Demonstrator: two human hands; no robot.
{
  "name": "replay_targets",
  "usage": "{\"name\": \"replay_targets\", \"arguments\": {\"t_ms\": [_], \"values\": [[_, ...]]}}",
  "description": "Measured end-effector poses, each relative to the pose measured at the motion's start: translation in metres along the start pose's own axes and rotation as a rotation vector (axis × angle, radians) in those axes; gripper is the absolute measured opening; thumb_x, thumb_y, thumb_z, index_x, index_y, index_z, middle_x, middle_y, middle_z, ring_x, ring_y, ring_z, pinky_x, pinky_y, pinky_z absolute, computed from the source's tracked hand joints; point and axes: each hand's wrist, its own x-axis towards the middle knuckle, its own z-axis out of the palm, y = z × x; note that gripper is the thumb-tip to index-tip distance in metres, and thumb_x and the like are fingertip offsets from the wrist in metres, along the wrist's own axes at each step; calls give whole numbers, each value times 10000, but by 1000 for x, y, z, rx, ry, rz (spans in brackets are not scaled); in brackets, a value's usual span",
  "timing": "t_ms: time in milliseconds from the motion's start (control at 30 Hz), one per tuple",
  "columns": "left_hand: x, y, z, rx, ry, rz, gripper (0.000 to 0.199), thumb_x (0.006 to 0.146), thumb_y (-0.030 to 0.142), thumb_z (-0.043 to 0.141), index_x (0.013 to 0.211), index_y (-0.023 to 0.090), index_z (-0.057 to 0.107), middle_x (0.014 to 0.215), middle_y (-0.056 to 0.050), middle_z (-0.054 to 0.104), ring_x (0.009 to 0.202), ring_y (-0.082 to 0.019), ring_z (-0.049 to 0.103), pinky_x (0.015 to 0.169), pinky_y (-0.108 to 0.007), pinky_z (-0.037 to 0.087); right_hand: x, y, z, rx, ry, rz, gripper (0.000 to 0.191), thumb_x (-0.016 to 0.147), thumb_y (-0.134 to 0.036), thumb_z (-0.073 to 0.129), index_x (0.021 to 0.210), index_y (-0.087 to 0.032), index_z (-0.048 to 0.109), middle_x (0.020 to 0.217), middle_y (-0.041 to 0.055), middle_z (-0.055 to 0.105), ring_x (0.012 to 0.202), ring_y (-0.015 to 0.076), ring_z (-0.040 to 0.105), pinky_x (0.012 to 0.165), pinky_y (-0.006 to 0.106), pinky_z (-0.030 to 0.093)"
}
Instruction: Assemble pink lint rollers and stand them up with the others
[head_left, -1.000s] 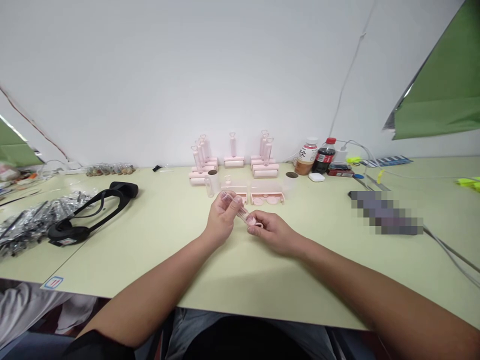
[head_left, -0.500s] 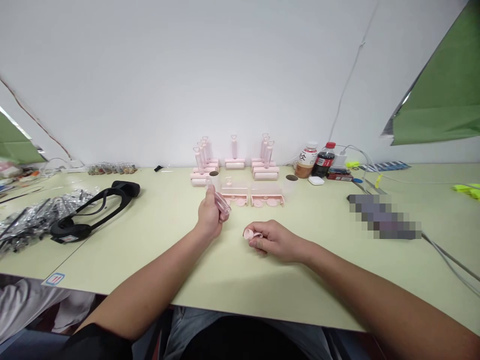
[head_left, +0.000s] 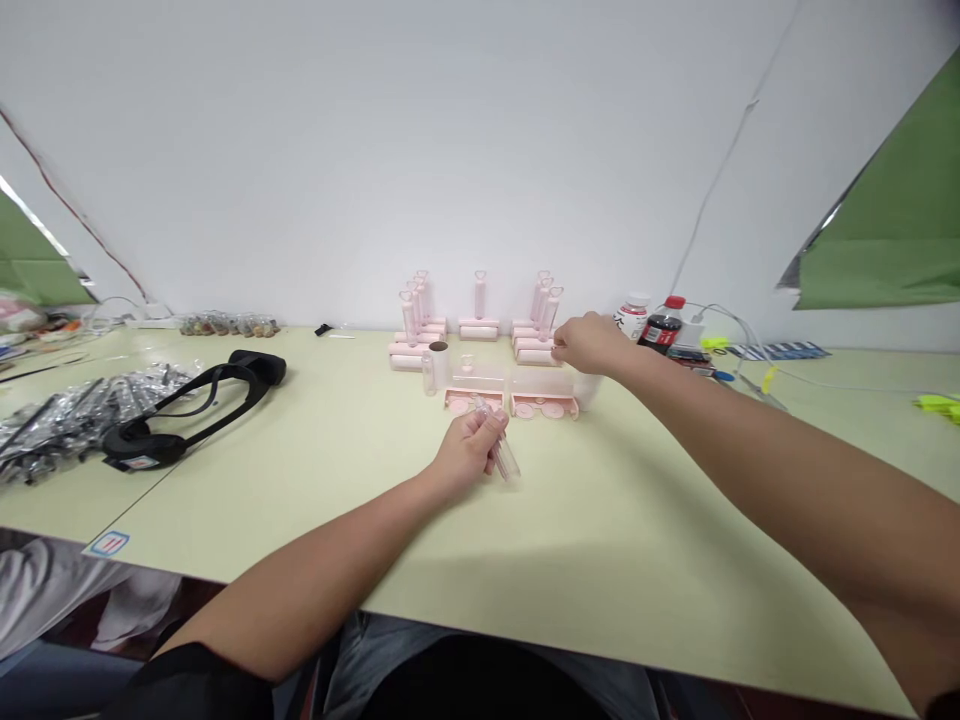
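My left hand (head_left: 465, 450) is closed around a clear, pinkish plastic tube (head_left: 508, 462), a handle part held at a slant above the table. My right hand (head_left: 592, 342) reaches to the back right, fingers curled downward over the top of a whitish upright roll (head_left: 589, 390). Its fingertips are mostly hidden, and I cannot make out what is between them. Between the hands lie two pink cases (head_left: 474, 400) (head_left: 544, 407) with clear covers. Left of these stand another clear tube (head_left: 428, 373) and a white roll with a dark core (head_left: 439, 362).
Pink lint rollers with upright handles (head_left: 480, 295) line the wall. A cola bottle (head_left: 663, 325) and a white-capped bottle (head_left: 631, 318) stand beyond my right hand. A black headset (head_left: 202, 410) and plastic-wrapped parts (head_left: 82, 420) lie to the left. Cables (head_left: 847, 377) run along the right.
My right hand has moved from the front middle, where it held a small pink piece, to the back right. My left hand has come right and nearer with the clear tube.
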Motion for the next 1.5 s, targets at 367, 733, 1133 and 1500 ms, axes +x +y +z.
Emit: {"name": "replay_targets", "arguments": {"t_ms": [367, 733, 1133, 1500], "values": [[-2, -2, 2, -13, -95, 14, 510, 803, 655, 531, 626, 187, 431, 436, 57, 425, 388, -70, 412, 402, -187, 309, 12, -6, 20, 6, -70, 38, 289, 823, -400, 606, 957, -183, 741, 1048, 137, 686, 1074, 332, 506, 929, 491, 301], [-15, -1, 13, 58, -318, 31, 338, 727, 418, 713, 876, 175, 531, 639, 49, 511, 502, -88, 488, 450, -203, 389, -118, -67, 23, 1176, -216, -378, 248, 773, -391, 680, 884, -171, 653, 629, -31, 507, 584, 114, 450, 540, 231, 347], [-13, -4, 9, 452, -133, 83, 484, 770, 410, 669, 1183, 175, 574, 1098, -102, 602, 975, -208, 596, 833, -337, 497, -104, 12, 50, 818, 323, 182, 280, 715, -446, 663, 777, -174, 637, 553, -35, 482, 528, 128, 435, 520, 261, 308], [-8, -8, 4, 499, -172, 73, 296, 790, 372, 616, 1004, 170, 647, 978, -61, 644, 876, -176, 608, 803, -304, 496, -81, 33, 81, 567, 174, 442, 296, 762, -392, 651, 915, -147, 714, 815, 79, 714, 755, 215, 630, 622, 275, 394]]}}
